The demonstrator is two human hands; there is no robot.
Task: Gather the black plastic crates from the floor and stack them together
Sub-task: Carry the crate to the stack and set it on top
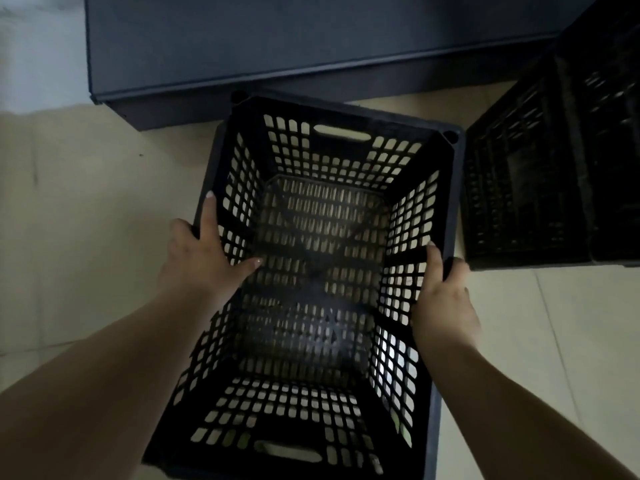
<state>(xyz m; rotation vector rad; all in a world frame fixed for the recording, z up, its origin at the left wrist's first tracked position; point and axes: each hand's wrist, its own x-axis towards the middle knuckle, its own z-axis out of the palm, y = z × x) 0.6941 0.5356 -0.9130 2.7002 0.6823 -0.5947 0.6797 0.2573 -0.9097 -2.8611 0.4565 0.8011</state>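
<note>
A black perforated plastic crate fills the middle of the head view, open side up, seen from above. My left hand grips its left rim, with the thumb down the inner wall and a finger lying along the rim. My right hand grips the right rim, thumb inside and fingers wrapped round the outer edge. I cannot tell whether the crate rests on the floor or hangs just above it. More black crates stand together on the floor at the right, close to the held crate's right edge.
A large dark grey cabinet or box runs along the top of the view, just behind the crate. Pale tiled floor spreads to the left and at the lower right.
</note>
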